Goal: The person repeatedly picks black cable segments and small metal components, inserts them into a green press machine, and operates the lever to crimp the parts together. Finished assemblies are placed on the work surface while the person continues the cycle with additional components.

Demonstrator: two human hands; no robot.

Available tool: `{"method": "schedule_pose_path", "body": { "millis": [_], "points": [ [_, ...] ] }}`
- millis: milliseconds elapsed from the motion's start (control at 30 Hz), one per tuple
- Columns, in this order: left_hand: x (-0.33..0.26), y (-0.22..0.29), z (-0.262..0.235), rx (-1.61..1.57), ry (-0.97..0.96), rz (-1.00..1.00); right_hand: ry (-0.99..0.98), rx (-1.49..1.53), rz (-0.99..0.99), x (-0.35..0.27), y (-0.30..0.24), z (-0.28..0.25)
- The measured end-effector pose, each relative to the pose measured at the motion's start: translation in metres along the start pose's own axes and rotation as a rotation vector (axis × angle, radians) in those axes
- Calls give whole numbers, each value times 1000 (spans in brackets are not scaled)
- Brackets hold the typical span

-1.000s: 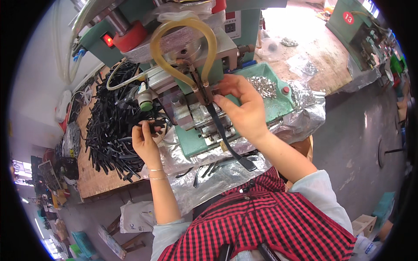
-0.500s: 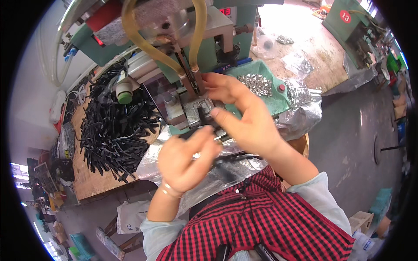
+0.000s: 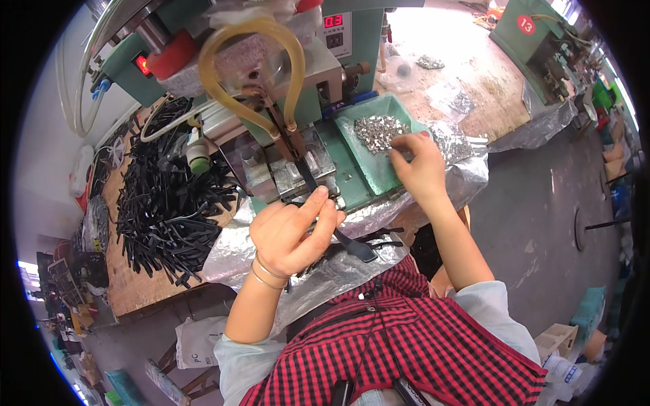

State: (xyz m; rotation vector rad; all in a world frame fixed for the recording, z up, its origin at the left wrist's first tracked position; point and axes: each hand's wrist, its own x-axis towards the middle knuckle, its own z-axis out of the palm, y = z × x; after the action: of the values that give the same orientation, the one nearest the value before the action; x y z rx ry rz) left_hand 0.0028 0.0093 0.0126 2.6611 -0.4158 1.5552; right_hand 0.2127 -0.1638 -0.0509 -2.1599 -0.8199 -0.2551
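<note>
Between the thumb and forefinger of my left hand (image 3: 291,237) is pinched a black strap (image 3: 357,249). Its far end runs up to the metal block (image 3: 301,172) under the press head (image 3: 291,143), while the wider end hangs toward me past my fingers. At the near right edge of the green tray (image 3: 379,181) is my right hand (image 3: 423,169), its thumb and forefinger slightly apart beside the small shiny metal pieces (image 3: 380,132). Nothing shows between those fingertips.
A heap of black straps (image 3: 162,203) covers the bench on the left. Yellow tubing (image 3: 298,61) loops above the press head. Crinkled silver sheeting (image 3: 233,250) drapes the bench's front edge. Another green machine (image 3: 535,47) stands at far right.
My right hand has left the press block and moved right to the tray. My left hand stays near the block with the strap, which now shows more clearly. The whole view has shifted slightly.
</note>
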Motion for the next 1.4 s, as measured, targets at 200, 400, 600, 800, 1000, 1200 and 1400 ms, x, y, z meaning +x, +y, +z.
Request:
{"method": "schedule_pose_path", "body": {
  "millis": [200,400,600,800,1000,1200,1400],
  "points": [
    [-11,11,0,-56,27,-137,53,-207,-13,-5,-13,22],
    [-44,51,-29,-147,-24,-395,64,-258,-97,0,-13,25],
    [-29,-22,-116,458,203,-694,169,-69,-230,2,-8,15],
    [-93,-151,-93,979,-647,-680,152,-6,-290,11,-17,25],
    [-107,-140,-64,693,-261,-637,173,-5,-175,-7,2,2],
    [-123,-123,-50,272,55,-1054,165,65,-19,-33,1,-20],
    [-141,-87,-52,-96,280,-1239,94,287,5,-38,-9,-28]
  ]
}}
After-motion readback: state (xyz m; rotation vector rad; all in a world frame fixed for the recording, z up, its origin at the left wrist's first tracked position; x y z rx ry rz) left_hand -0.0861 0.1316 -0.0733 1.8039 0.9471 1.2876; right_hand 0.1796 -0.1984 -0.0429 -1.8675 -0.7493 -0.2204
